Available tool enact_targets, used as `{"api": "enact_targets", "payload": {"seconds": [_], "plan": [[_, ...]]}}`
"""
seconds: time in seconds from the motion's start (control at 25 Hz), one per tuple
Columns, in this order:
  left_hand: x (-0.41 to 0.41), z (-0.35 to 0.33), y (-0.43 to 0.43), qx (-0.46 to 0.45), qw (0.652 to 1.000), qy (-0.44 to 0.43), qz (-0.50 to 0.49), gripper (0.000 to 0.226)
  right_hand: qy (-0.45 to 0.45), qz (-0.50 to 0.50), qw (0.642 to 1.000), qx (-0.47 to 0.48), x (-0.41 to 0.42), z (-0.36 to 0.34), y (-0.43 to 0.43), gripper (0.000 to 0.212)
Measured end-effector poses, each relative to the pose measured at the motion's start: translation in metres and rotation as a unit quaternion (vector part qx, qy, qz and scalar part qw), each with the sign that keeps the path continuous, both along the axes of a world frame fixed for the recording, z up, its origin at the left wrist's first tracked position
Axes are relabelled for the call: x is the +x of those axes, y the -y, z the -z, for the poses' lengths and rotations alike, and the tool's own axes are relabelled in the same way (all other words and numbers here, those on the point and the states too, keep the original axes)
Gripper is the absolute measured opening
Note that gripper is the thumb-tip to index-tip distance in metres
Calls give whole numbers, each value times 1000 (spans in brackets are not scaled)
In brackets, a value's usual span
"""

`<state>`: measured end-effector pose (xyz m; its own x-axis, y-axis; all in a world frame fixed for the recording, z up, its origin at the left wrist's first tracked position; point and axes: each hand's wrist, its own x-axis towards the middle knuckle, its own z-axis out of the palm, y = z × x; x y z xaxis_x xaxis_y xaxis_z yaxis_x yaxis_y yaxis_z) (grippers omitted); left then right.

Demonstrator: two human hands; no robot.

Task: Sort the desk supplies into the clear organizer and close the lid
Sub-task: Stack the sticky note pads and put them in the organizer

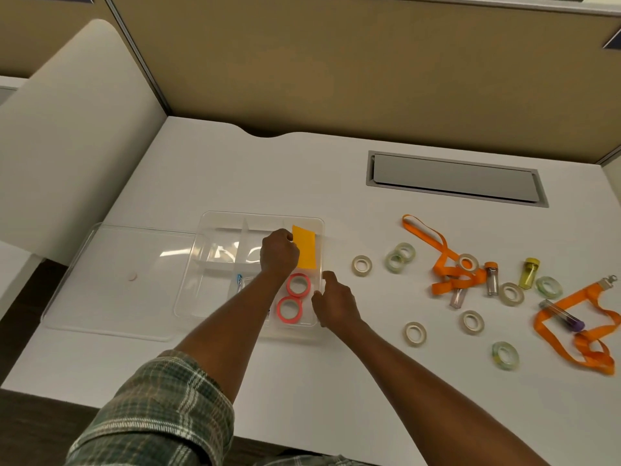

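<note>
The clear organizer (215, 227) sits mid-desk, its clear lid (111, 280) lying flat to its left. My left hand (279, 253) reaches into the organizer and pinches the left edge of an orange-yellow sticky-note pad (305, 250) in the far right compartment. Two pink tape rolls (294, 299) lie in the near right compartment. A small blue item (239, 280) lies in a middle compartment. My right hand (332, 301) rests against the organizer's right wall, fingers curled on its rim.
To the right lie several clear and greenish tape rolls (362, 265), two orange lanyards (450, 264), (578, 331) and small vials with orange, yellow and purple caps (491, 278). A grey cable hatch (453, 178) is set into the far desk. Partition walls stand behind.
</note>
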<state>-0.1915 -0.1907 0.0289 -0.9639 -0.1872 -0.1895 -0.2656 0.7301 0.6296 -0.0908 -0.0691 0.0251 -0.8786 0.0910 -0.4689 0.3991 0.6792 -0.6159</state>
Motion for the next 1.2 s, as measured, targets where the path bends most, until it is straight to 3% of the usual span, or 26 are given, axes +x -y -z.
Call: {"api": "enact_targets", "payload": {"seconds": [0.64,0.96,1.08,1.2], "plan": [[35,4,-39,-117,985,-54,118,28,8,18,1000,-5,28,1,-40,45],[50,-7,-102,-84,977,-108,166,29,-109,-42,976,183,52,-5,-118,47],[57,-1,-130,-114,956,-109,246,32,-72,-94,964,239,70,0,-152,57],[66,13,-152,-164,934,-48,315,38,-34,-136,962,232,89,11,-172,64]]}}
